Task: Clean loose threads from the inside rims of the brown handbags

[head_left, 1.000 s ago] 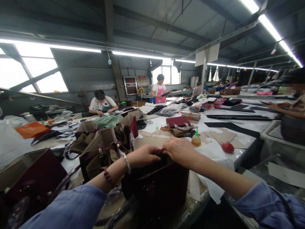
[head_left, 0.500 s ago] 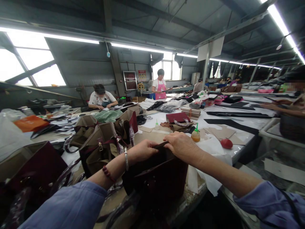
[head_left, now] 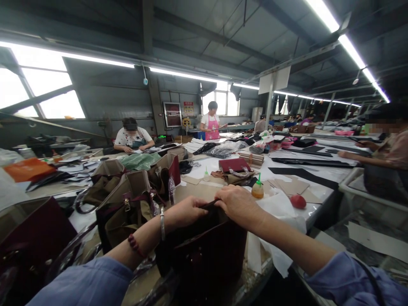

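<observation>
A dark maroon handbag (head_left: 210, 250) stands upright in front of me at the near table edge, its top open. My left hand (head_left: 188, 211) pinches the bag's far upper rim between thumb and fingers. Close beside it, my right hand (head_left: 237, 204) grips the same dark edge, fingers curled over it. The bag's inside is dark and mostly hidden. To the left stand unfinished handbags (head_left: 127, 212) with tan linings and plastic-wrapped handles. Another maroon bag (head_left: 38, 233) sits at the lower left.
Beyond my hands lie a yellow glue bottle (head_left: 257, 189) with a green nozzle, a red round object (head_left: 298, 201), cardboard pieces (head_left: 293, 189) and a folded maroon bag (head_left: 234, 165). White sheeting (head_left: 280, 216) hangs over the edge. Co-workers stand or sit around the table; a white bin (head_left: 350, 182) is right.
The view has shifted slightly, so the hands and bag appear a little lower and further left. Both hands keep their hold on the bag's rim.
</observation>
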Demonstrator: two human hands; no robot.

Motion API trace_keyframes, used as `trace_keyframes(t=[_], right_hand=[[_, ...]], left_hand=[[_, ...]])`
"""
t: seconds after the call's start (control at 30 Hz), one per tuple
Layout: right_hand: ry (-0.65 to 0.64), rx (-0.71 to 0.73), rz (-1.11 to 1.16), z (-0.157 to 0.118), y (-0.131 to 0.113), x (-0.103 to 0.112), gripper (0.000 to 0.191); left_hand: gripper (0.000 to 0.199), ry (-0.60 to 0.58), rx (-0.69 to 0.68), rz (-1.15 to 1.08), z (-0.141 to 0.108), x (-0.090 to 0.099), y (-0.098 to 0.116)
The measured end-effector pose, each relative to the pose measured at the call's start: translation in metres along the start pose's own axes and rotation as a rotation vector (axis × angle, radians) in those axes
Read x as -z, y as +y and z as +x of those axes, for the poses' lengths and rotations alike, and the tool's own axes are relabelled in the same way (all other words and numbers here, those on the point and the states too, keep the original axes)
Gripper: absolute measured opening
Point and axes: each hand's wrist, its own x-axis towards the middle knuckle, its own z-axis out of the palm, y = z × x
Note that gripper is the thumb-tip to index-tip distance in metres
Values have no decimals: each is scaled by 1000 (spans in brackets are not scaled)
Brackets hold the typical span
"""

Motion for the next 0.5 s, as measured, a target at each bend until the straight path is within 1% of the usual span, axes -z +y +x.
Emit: trace_keyframes(t=[0.17,0.3,0.5], right_hand=[[4,4,0,1,1,-1,14],[2,6,-1,0,1,-1,14],[6,13,-14,2,3,-3,14]], left_hand=[[30,-25,-9,-61,0,-1,0],[35,-51,-11,-38,-1,0,-2],[41,-116,-46,-32,5,1,4]])
